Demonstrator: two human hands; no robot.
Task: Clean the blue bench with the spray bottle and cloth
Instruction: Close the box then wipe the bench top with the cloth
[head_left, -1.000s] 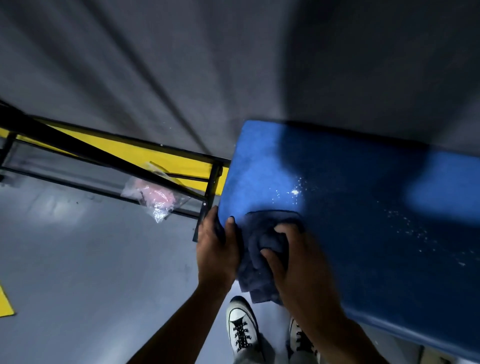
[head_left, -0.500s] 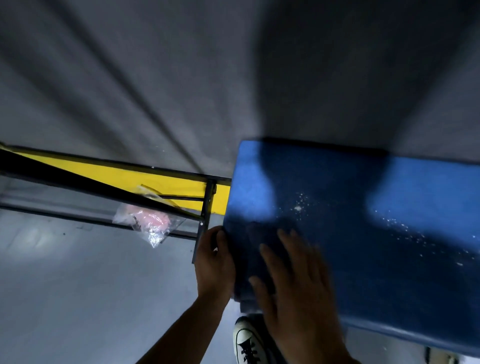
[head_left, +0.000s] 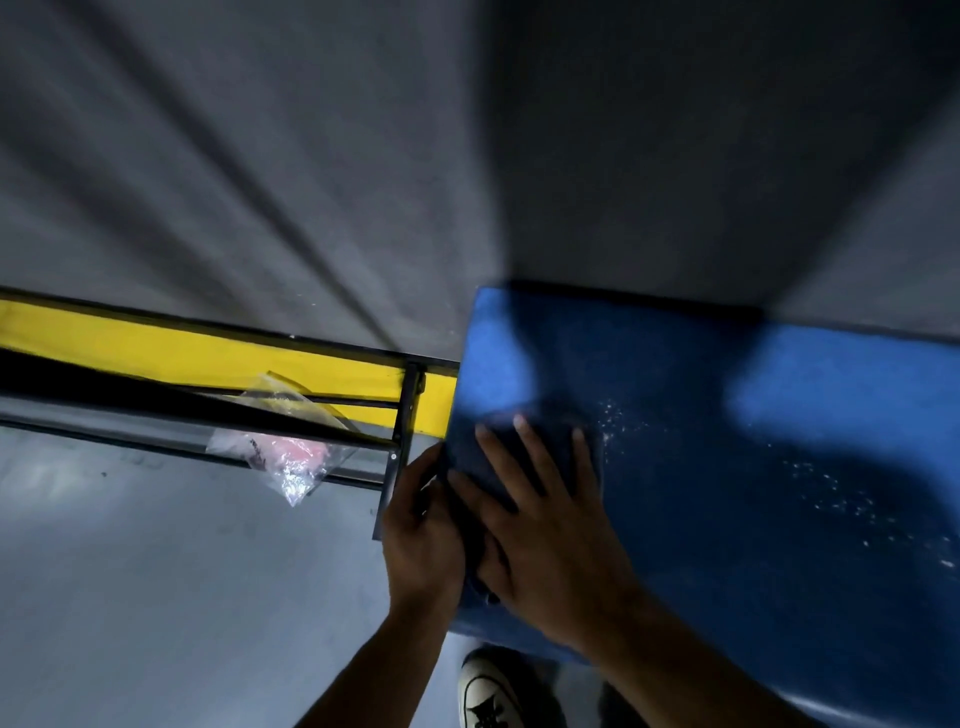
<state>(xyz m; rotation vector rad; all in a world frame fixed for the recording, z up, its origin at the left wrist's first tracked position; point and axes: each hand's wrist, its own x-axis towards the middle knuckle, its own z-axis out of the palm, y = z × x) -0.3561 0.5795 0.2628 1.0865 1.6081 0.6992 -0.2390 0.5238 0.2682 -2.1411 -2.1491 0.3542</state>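
Observation:
The blue bench (head_left: 753, 467) fills the right of the head view, with white spray droplets speckled across its top. A dark blue cloth (head_left: 540, 447) lies flat near the bench's left end. My right hand (head_left: 545, 530) presses on the cloth with its fingers spread straight. My left hand (head_left: 421, 535) rests at the bench's left edge, its fingers touching the side of the cloth. How the left fingers lie under the cloth is hidden. The spray bottle is out of view.
A black metal frame (head_left: 400, 441) with a yellow panel (head_left: 208, 353) stands just left of the bench. A clear plastic bag (head_left: 280, 452) with something pink lies under it. A grey wall rises behind. A white sneaker (head_left: 488, 696) shows on the grey floor below.
The bunched cloth has been flattened out on the bench. My right hand went from gripping it to pressing it with straight fingers, and slid it further onto the top.

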